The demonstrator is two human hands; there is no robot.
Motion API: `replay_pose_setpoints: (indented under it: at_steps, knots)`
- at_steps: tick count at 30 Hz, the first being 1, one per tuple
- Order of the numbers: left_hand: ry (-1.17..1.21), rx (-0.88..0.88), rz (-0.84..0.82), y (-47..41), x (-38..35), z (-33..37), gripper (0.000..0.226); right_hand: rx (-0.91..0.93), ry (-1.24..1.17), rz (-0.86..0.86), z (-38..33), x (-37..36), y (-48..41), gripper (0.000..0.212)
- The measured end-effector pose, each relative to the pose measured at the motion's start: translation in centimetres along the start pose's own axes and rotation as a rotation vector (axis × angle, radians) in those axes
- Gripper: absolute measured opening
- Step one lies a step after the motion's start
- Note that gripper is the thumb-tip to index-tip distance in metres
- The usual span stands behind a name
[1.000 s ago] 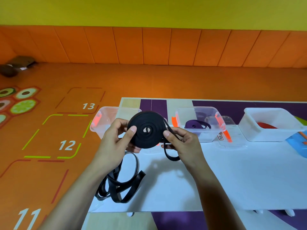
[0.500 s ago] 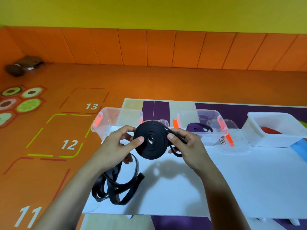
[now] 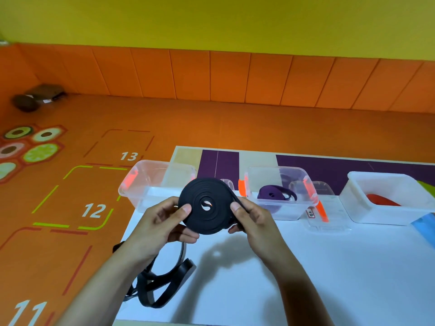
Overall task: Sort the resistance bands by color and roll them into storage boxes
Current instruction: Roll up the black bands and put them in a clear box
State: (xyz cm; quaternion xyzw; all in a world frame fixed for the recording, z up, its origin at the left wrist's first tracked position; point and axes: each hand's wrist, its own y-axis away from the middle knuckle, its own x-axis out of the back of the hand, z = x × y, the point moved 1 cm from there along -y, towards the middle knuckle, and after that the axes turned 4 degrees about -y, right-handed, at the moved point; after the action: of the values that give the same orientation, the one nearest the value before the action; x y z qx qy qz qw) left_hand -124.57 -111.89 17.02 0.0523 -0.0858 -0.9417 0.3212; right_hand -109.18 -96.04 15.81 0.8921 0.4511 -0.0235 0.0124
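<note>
A black resistance band rolled into a flat coil is held upright above the white table. My left hand grips its left edge, thumb on the face. My right hand pinches the right edge, where the band's tail end lies. A loose pile of black bands lies on the table's left front corner. Behind the coil stands a clear box holding nothing I can see. A second clear box holds a purple band. A white box at the right holds a red band.
A clear lid with an orange clip lies between the purple band's box and the white box. A blue object pokes in at the right edge. Orange floor with numbered squares lies to the left, and dark items sit in the far corner.
The hanging tail loop on the coil's right side has been wound in and is now tucked under my right fingers. The coil has stayed in front of the left clear box.
</note>
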Motion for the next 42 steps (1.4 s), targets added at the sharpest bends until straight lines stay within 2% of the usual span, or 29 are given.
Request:
replay_pose_setpoints:
  at_steps: [6, 11, 16, 21, 26, 31, 34, 36, 42]
  knots:
    - [0.161, 0.013, 0.073, -0.9, -2.0, -1.6, 0.026, -0.033, -0.196, 0.043, 1.4, -0.4, -0.6, 0.04]
    - [0.152, 0.058, 0.139, -0.1, -1.9, -3.4, 0.022, -0.124, -0.283, 0.052, 4.1, -1.0, -1.2, 0.038]
    - [0.153, 0.108, 0.209, -0.2, 0.1, -5.1, 0.031, -0.137, -0.173, 0.133, 6.4, -1.9, -2.8, 0.033]
    - [0.165, 0.139, 0.269, -1.8, 2.7, -5.9, 0.026, -0.096, -0.065, 0.136, 6.9, -4.3, -5.6, 0.032]
    - [0.163, 0.178, 0.343, -5.4, 5.8, -6.2, 0.02, -0.152, -0.063, 0.113, 7.9, -8.6, -9.3, 0.032]
    - [-0.055, 0.213, 0.423, -10.4, 10.0, -7.0, 0.015, -0.219, -0.025, 0.186, 9.9, -11.7, -15.1, 0.032]
    - [-0.207, 0.174, 0.506, -14.2, 12.7, -7.6, 0.009, -0.26, 0.01, 0.196, 11.0, -13.3, -19.0, 0.03]
    - [-0.311, 0.152, 0.547, -16.8, 14.2, -7.7, 0.021, -0.318, 0.059, 0.175, 12.1, -14.2, -21.2, 0.03]
    - [-0.559, 0.284, 0.304, -24.9, 18.1, -9.8, 0.02, -0.466, 0.32, 0.064, 15.8, -14.7, -27.0, 0.033]
